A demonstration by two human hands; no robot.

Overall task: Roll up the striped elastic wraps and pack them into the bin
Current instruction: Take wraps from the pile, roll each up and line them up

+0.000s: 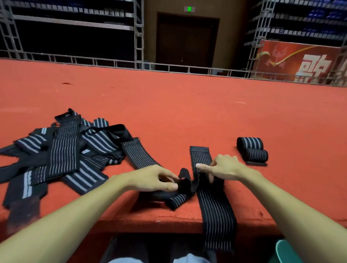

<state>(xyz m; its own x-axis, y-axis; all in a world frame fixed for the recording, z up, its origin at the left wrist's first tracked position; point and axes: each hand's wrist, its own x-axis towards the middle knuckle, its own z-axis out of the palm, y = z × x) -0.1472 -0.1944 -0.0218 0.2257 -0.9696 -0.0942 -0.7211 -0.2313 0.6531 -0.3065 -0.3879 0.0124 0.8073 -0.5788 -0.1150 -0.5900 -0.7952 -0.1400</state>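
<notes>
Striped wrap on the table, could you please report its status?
Left hand pinches the wrap at its fold; right hand grips it too. Two rolls finished, right. Unrolled pile left; nothing blocking.

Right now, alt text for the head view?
The left hand pinches a bunched wrap end; the right hand holds a long striped wrap hanging over the edge of the red platform. A pile of loose wraps lies at left, two rolled wraps at right.

Black white-striped wraps point(57, 155), red carpet point(189, 104)
</notes>
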